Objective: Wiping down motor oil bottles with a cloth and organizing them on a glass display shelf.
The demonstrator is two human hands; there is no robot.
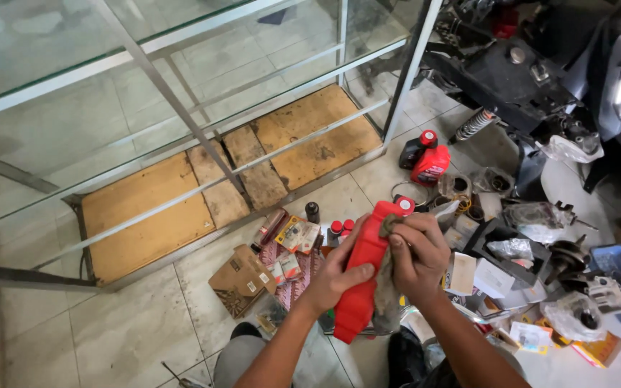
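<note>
The left hand [339,276] is clenched around the middle of one red plastic bottle [363,276], held upright over the tiled floor [131,330]. Just right of it, the right hand [418,255] pinches one grey rag [384,284] against the bottle's neck: wiping seems under way. Beyond the right grip stand two more red bottles [425,159].
</note>
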